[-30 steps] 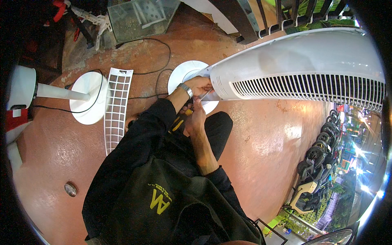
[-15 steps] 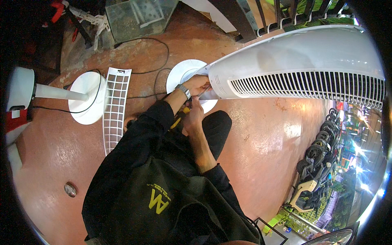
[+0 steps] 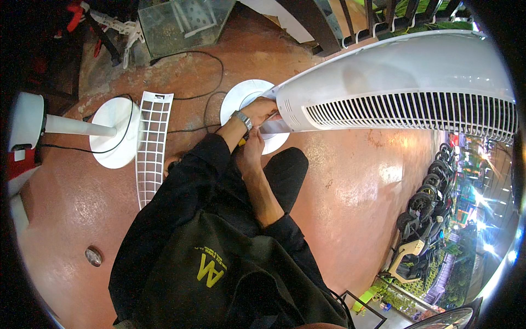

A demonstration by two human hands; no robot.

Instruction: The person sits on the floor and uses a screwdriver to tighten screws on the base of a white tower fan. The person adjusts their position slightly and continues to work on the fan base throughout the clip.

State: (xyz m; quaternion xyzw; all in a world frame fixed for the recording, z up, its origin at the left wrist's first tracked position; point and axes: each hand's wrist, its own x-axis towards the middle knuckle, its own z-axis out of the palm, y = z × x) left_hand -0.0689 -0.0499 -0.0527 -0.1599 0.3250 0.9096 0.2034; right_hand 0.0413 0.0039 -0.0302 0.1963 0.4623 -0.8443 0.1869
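Note:
A tall pale-grey tower fan (image 3: 383, 74) with a slotted side stands over a round white base (image 3: 235, 104). At its lower end is my left hand (image 3: 259, 111), a metal watch on the wrist, its fingers bent against the edge of the housing and partly hidden. Just below and touching close by, my right hand (image 3: 250, 151) is closed. A sliver of a yellow-handled tool (image 3: 241, 142) shows beside it; the rest of the tool is hidden by my hands and wrist.
A white grid panel (image 3: 152, 145) lies to the left, beside a white stand (image 3: 115, 151) with a round foot. A black cable (image 3: 223, 71) loops across the floor. Far left back stands a glass tank (image 3: 183, 27); parked motorbikes (image 3: 422, 205) line the right. A small round object (image 3: 93, 256) lies near left.
My right hand has shifted slightly up and left, and less of the yellow-handled tool shows. My left hand stays at the fan's lower end. The whole view has moved a little.

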